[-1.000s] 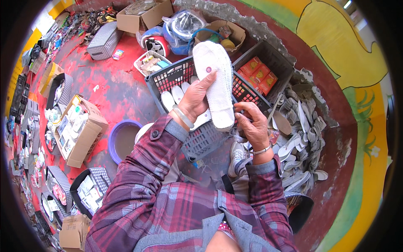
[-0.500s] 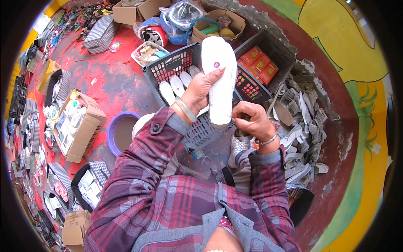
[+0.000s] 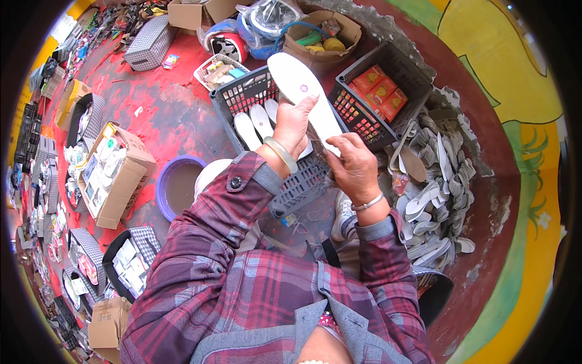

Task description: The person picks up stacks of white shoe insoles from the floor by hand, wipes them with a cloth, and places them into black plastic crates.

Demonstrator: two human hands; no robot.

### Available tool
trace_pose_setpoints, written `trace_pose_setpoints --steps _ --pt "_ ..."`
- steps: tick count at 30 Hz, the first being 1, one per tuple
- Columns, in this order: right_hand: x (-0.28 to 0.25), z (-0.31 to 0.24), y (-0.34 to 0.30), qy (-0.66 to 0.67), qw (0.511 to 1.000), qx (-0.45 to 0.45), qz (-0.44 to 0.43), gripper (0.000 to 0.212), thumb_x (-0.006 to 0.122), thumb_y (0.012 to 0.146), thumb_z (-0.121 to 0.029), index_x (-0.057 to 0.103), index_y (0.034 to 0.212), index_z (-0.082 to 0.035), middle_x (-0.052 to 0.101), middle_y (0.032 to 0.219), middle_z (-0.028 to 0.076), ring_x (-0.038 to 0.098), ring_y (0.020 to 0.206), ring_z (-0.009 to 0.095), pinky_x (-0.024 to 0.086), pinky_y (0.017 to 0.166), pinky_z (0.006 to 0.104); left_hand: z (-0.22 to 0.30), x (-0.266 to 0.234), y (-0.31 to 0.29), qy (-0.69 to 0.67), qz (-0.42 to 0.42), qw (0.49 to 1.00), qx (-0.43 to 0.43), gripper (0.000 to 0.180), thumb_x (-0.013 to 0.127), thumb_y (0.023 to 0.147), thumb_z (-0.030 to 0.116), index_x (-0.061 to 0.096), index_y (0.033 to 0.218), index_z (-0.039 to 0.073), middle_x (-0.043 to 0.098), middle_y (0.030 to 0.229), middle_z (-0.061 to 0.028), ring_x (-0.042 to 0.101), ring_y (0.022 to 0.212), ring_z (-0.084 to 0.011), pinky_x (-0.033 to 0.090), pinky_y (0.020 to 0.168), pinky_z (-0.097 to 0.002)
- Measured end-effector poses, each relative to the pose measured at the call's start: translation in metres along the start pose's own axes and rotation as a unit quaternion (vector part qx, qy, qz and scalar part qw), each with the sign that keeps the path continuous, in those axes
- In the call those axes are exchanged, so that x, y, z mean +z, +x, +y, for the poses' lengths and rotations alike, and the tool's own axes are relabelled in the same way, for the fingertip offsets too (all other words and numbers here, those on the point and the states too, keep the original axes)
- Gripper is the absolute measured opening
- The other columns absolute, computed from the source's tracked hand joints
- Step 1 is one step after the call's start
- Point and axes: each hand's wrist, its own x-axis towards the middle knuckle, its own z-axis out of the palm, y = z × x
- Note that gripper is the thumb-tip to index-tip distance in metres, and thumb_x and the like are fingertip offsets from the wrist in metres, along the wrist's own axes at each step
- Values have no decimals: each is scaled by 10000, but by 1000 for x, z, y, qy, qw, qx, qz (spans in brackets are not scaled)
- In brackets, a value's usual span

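Note:
A white insole with a small round purple mark slants above a dark grey crate. My left hand is closed on its edge near the middle, thumb lying on top. At the heel end, my right hand pinches with thumb and fingertips, touching the insole. A dark side edge shows between the two hands. More white insoles lie side by side in the crate, partly hidden by my left hand.
On the right, a loose heap of grey and white insoles leans toward the wall. A second crate holds orange-red boxes. A purple basin of murky water and an open cardboard box stand left.
The insole has tilted, its toe end swinging left and its heel end right. My right hand has moved up and left onto the heel end.

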Motion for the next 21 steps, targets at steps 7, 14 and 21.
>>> trace_pose_setpoints --steps 7,14,21 --pt "25 -6 1 -207 976 -65 -10 72 569 769 -92 564 840 -101 519 735 72 583 629 253 456 527 367 -11 0 -1 67 -13 998 15 236 632 800 5 571 1021 -52 633 939 -104 612 828 -192 490 737 -309" --pt "31 -8 0 -274 955 -92 -70 6 535 750 -79 533 747 -75 519 701 84 585 615 253 475 532 350 -17 -5 -1 77 -9 997 7 317 634 788 -13 522 1081 -49 615 989 -118 606 869 -213 488 775 -321" --pt "25 9 -33 -295 917 -43 -266 82 581 697 -94 649 661 -68 604 667 120 649 639 271 521 549 367 19 -17 34 -28 103 994 29 305 606 858 68 519 1128 -43 600 1045 -126 591 945 -243 490 831 -367"
